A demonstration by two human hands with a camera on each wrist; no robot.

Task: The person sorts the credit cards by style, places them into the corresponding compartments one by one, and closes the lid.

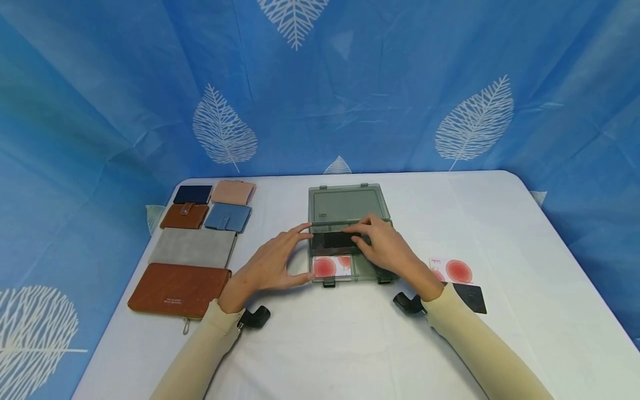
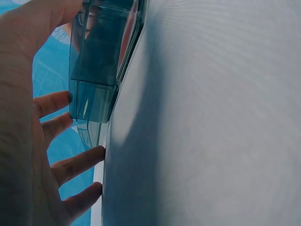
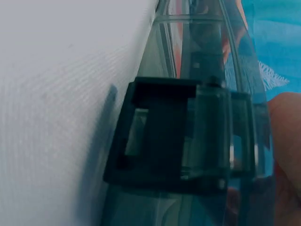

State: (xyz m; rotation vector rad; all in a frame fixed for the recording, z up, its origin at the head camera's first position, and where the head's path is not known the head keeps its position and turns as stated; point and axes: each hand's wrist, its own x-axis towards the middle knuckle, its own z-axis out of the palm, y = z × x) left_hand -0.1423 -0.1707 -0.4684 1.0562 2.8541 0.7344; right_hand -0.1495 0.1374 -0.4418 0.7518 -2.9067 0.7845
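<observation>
A translucent green plastic case (image 1: 350,204) lies with its lid swung back on the white table. In its front left compartment sits a white card with red circles (image 1: 330,267). Behind that card, a black card (image 1: 337,240) lies across the case. My right hand (image 1: 384,246) pinches the black card's right end between thumb and fingers. My left hand (image 1: 272,258) touches the case's left side with spread, fairly straight fingers, the thumb near the front corner. A dark latch (image 3: 155,134) fills much of the right wrist view, which hides the right fingertips.
Wallets lie at the left: a brown zip wallet (image 1: 180,289), grey (image 1: 194,247), brown snap (image 1: 184,216), blue (image 1: 228,216), navy (image 1: 193,194) and pink (image 1: 233,192). Right of the case are a red-circled card (image 1: 457,270) and another black card (image 1: 472,297), partly under the right sleeve.
</observation>
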